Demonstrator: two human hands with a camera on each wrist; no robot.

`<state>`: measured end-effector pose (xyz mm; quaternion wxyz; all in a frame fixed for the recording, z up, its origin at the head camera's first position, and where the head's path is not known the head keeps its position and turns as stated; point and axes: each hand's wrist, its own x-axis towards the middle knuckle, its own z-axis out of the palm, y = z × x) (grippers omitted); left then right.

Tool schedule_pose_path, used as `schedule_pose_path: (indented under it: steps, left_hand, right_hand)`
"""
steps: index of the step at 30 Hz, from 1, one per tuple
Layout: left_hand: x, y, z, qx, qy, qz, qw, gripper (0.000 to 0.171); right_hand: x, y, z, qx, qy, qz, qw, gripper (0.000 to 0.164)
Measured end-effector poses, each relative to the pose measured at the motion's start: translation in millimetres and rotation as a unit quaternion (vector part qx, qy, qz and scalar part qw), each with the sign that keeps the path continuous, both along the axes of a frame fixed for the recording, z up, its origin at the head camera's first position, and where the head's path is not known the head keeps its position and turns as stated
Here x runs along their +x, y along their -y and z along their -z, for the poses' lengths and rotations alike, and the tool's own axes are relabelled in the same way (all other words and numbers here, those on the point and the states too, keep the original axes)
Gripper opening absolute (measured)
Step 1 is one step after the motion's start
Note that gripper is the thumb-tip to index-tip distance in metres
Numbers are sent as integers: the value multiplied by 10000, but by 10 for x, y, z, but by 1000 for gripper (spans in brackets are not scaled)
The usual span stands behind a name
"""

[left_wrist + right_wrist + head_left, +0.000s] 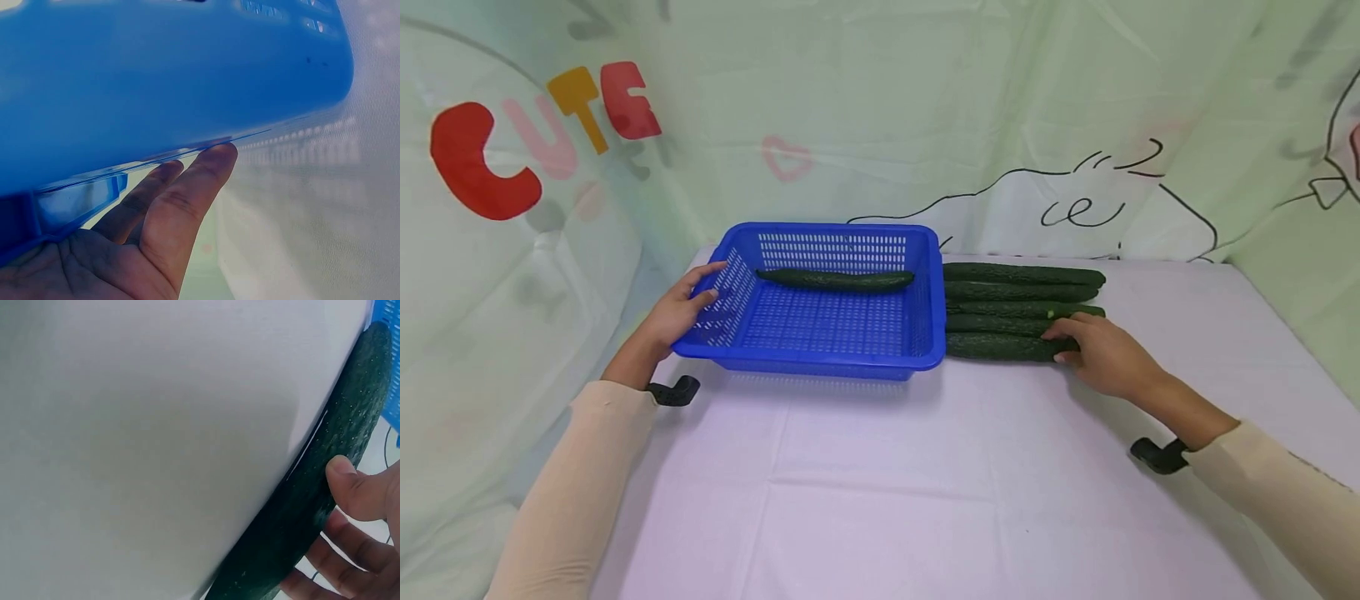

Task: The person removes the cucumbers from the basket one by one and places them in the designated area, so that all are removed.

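Observation:
A blue plastic basket (820, 360) stands on the table, with one cucumber (838, 282) lying inside along its far side. My left hand (679, 308) holds the basket's left rim; in the left wrist view its fingers (187, 194) touch the blue wall from outside. Several dark green cucumbers lie side by side to the right of the basket. On the nearest cucumber (1000, 347) is my right hand (1105, 354). The right wrist view has the thumb (353, 487) on one side of that cucumber and the other fingers at its opposite side, partly hidden.
A white cloth (887, 483) covers the table. Behind it hangs a pale green curtain (850, 108) with printed letters and drawings. The left ends of the cucumber row lie close against the basket's right side. A black strap piece (1157, 456) shows at my right wrist.

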<state>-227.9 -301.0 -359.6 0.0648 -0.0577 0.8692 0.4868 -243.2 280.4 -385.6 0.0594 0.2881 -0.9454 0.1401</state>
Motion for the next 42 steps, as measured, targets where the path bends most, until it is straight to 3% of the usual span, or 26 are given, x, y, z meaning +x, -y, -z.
schedule_pose_path:
  steps: [8, 19, 26, 30, 35, 42]
  left_hand:
    - [-23, 8, 15, -50, 35, 5, 10000, 53]
    - [-9, 20, 15, -28, 22, -27, 10000, 53]
    - [-4, 19, 3, 32, -2, 17, 10000, 52]
    - [5, 41, -4, 22, -9, 40, 10000, 52]
    - [25, 55, -6, -17, 0, 9, 10000, 53]
    - [6, 2, -8, 35, -51, 29, 10000, 52]
  right_hand:
    - [72, 52, -60, 160, 52, 388, 9991, 29]
    - [100, 144, -139, 321, 84, 387, 9987, 30]
    - [87, 224, -287, 84, -230, 228, 9994, 25]
    - [47, 453, -439, -209, -572, 61, 9981, 20]
    - [-104, 936, -553, -315, -819, -210, 9959, 21]
    - [-441, 1523, -575, -691, -270, -816, 9939, 26]
